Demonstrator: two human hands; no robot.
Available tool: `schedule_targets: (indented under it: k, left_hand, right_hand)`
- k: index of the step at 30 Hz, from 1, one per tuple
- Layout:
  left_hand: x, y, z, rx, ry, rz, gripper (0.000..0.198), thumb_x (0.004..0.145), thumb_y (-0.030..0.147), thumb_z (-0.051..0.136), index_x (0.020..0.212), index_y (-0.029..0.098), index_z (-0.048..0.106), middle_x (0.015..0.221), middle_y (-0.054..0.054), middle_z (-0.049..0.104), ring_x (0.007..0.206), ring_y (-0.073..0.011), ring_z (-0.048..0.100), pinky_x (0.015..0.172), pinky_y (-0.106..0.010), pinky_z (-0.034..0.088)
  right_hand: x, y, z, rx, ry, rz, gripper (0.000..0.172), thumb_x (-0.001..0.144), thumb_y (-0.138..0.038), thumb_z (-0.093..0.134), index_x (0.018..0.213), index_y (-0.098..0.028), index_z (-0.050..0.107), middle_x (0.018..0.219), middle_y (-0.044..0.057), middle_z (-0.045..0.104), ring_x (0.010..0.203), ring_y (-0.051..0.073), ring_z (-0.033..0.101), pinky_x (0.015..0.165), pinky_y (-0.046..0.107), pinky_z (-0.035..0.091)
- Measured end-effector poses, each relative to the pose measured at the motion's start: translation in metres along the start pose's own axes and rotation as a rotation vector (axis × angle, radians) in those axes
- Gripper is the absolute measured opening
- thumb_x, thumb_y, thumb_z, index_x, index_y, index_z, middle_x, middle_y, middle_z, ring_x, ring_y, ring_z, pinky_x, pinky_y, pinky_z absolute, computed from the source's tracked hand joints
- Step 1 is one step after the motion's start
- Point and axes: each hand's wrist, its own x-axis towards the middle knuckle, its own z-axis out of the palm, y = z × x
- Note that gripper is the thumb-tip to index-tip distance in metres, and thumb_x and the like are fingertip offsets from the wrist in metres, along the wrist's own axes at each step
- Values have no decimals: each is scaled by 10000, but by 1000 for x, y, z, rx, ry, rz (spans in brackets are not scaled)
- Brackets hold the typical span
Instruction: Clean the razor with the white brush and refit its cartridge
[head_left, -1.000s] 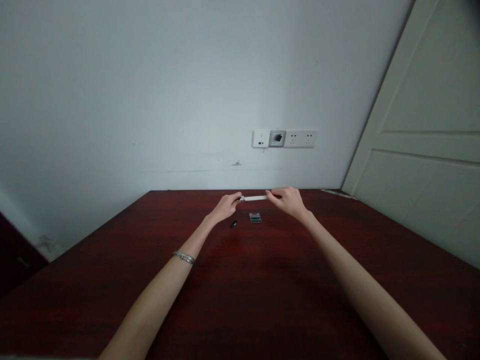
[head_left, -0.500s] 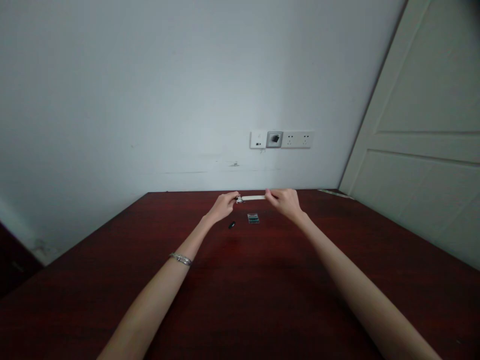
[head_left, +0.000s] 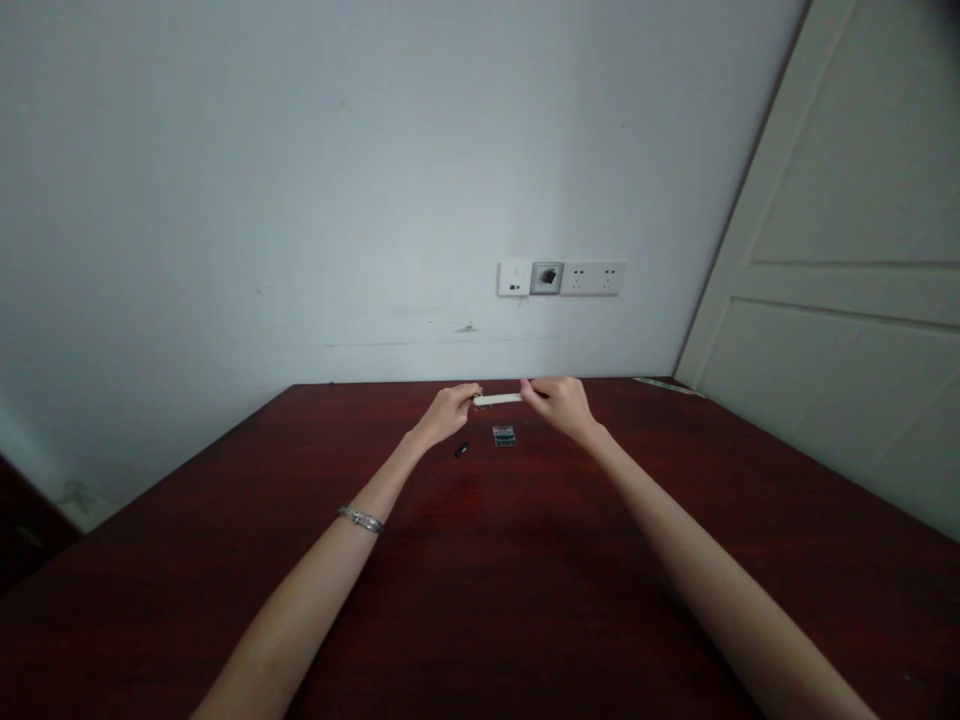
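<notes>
A dark-red, wood-grained table [head_left: 525, 600] spreads forward; toward its far edge lie a small black piece [head_left: 461, 450] and a clear case [head_left: 504, 436]. Farther on, the right hand [head_left: 561, 404] pinches a white strip [head_left: 501, 399] by its right end; the left hand [head_left: 448, 410] meets the other, whether pinching I cannot tell. Behind rises a pale wall [head_left: 412, 180] with sockets [head_left: 592, 279].

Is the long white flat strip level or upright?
Roughly level: the long white flat strip stretches sideways between the left hand and the right hand, only slightly slanted in view.
</notes>
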Motion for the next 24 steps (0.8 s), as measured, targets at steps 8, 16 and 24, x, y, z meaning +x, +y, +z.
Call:
schedule_targets:
  k: [8, 16, 24]
  left_hand:
    - [-1, 7, -2, 27, -29, -35, 275, 786, 47, 414, 924, 161, 623, 845, -48, 662, 779, -155, 606, 711, -217, 411]
    - [0, 8, -2, -30, -5, -76, 184, 795, 94, 435, 851, 141, 604, 700, 5, 606, 625, -106, 516, 626, -184, 368]
    - [-4, -5, 7, -115, -2, -108, 154, 833, 228, 474, 863, 138, 596, 741, -17, 631, 663, -125, 541, 653, -199, 390]
  right_hand:
    - [-1, 14, -2, -9, 76, 39, 530, 881, -354, 373, 410, -154, 514, 433, 36, 542, 405, 80, 383, 479, 251, 202]
    - [2, -2, -5, -66, 82, -49, 524, 892, -350, 374, 433, -162, 540, 457, 38, 558, 418, 79, 399, 485, 259, 183]
    - [3, 9, -9, -152, 120, -34, 529, 889, -372, 390, 426, -160, 534, 454, 37, 555, 421, 78, 398, 474, 262, 160]
